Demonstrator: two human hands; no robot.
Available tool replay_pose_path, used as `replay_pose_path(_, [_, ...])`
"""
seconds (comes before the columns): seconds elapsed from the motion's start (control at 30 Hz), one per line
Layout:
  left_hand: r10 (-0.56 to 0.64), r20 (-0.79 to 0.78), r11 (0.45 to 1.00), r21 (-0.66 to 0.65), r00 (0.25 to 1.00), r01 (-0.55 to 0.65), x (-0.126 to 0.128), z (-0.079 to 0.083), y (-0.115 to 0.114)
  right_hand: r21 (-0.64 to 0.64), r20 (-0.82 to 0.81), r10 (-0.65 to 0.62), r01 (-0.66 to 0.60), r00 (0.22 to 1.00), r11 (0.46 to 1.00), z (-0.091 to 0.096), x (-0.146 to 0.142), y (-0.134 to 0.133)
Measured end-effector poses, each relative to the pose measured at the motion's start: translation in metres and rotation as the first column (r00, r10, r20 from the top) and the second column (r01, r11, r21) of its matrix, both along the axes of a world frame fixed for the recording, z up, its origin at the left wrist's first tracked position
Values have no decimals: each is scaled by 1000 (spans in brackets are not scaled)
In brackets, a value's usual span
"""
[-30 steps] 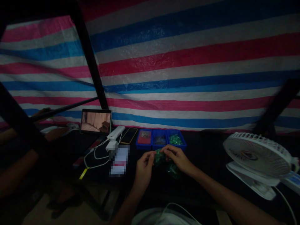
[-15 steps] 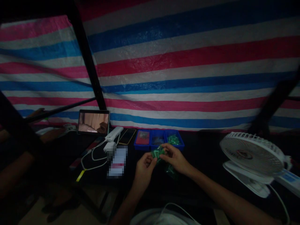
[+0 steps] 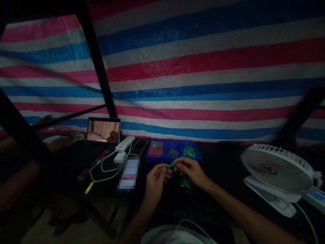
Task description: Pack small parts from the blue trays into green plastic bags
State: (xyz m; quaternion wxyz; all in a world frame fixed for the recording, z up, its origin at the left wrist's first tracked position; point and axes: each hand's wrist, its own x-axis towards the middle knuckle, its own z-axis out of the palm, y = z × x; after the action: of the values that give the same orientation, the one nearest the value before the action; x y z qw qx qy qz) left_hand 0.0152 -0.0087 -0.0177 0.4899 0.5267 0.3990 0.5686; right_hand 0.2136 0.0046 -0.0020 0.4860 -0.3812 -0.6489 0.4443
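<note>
The fingers (image 3: 162,173) of the left hand (image 3: 155,184) and the fingers (image 3: 179,163) of the right hand (image 3: 192,171) are drawn in and pinched together from both sides on a small green piece (image 3: 171,165), which pokes out between the two sets of fingertips; the dim light hides exactly how it is gripped. Just below the hands, a loose green bundle (image 3: 185,184) lies on the dark table (image 3: 223,173), partly in shadow. Just ahead of the hands sits a blue three-compartment tray (image 3: 155,156): a reddish item fills the left compartment, something dark lies in the middle one, and green pieces (image 3: 189,151) lie in the right one. Left of the tray are a blurred white paper (image 3: 129,173), a phone (image 3: 139,146), a white power bank (image 3: 125,143), and a white charger (image 3: 120,157) with its cable (image 3: 101,171). Further left, a tablet (image 3: 103,130) stands upright, showing a picture, and another person's hand (image 3: 59,144) reaches in near the table's far left. On the right stand a white clip fan (image 3: 276,168) and a power strip (image 3: 317,197), before a striped tarpaulin (image 3: 203,67).
</note>
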Motion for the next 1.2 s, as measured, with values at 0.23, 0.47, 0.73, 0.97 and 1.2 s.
replay_pose_path(0.23, [28,21,1000,-8,999,-28,1,-4,2,5,43,-11,11,999,1000,6,-1,-3])
replay_pose_path(0.47, [32,95,999,11,995,-34,2,-11,4,42,39,-40,38,998,998,-7,-3,4])
replay_pose_path(0.73, [20,-24,999,39,1000,-19,0,-4,2,27,5,-28,28,1000,999,-6,-5,2])
replay_pose_path(0.97, [0,-60,999,55,998,3,-2,-5,1,102,170,-47,30,984,994,1,-2,1])
replay_pose_path(1.2, [40,-59,998,44,997,-37,-1,-7,3,97,154,-72,57,985,994,-3,1,4])
